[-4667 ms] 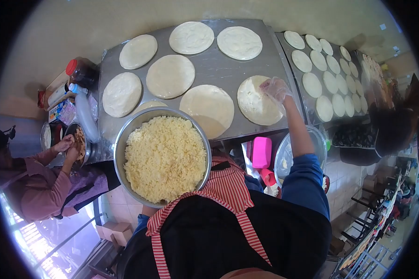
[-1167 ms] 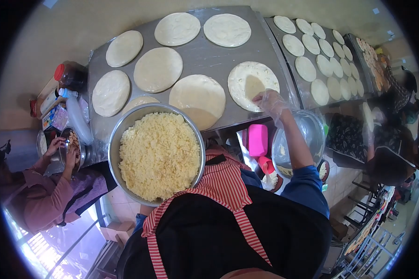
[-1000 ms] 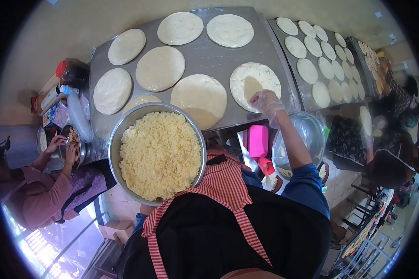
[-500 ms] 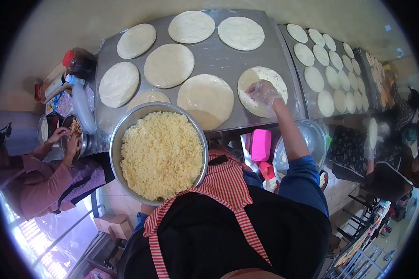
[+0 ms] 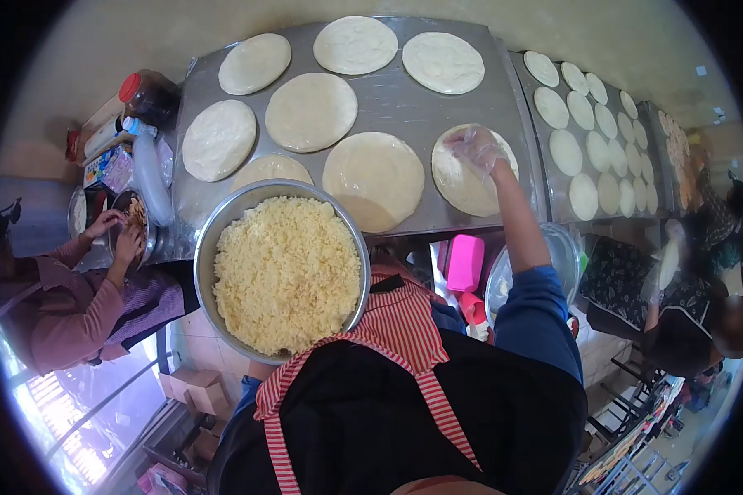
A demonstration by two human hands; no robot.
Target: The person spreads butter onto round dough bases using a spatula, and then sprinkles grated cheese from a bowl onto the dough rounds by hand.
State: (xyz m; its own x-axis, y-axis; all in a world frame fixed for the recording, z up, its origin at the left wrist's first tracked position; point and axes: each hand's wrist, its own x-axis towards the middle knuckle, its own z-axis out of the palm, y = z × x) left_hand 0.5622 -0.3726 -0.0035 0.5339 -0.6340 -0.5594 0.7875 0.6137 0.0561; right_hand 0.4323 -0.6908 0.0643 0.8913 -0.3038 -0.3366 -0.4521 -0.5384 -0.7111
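Note:
A large metal bowl (image 5: 362, 285) full of pale yellow crumbly grated cheese (image 5: 289, 272) rests against my apron. My left hand is hidden beneath the bowl; only part of that arm shows at its lower rim, supporting it. My right hand (image 5: 476, 148), in a clear plastic glove, lies palm down over the upper part of a dough round (image 5: 470, 191) near the table's right edge. Its fingers look loosely spread, though the glove blurs them. Whitish bits lie on that round. A shinier dough round (image 5: 373, 183) sits just left of it.
More flat dough rounds cover the metal table (image 5: 388, 103), and a second table (image 5: 586, 157) to the right holds several. Below are a pink container (image 5: 465, 262) and a clear basin (image 5: 563, 256). A co-worker's hands (image 5: 120, 235) work at a bowl on the left; other people stand right.
My right hand has moved from the left-middle of the dough round to its upper edge, and its fingers have loosened. The bowl stays put against me. The whole view has shifted slightly.

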